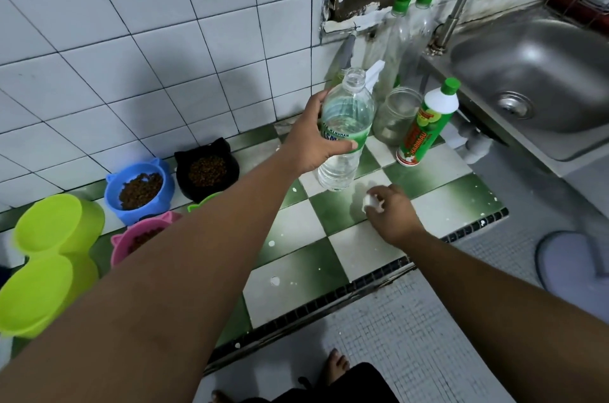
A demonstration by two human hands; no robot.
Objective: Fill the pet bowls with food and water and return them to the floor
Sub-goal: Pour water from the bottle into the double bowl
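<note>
My left hand grips an uncapped clear water bottle standing on the green-and-white checked counter. My right hand rests low on the counter just right of the bottle, fingers closed on its white cap. At the left stand a blue bowl and a black bowl, both holding brown kibble. A pink bowl with kibble and a green bowl are partly hidden by my left arm. A lime double bowl sits empty at the far left.
A glass jar, a dish-soap bottle and two tall empty bottles stand by the wall. A steel sink with a tap lies to the right. White tiled wall behind; grey mosaic floor and my foot below.
</note>
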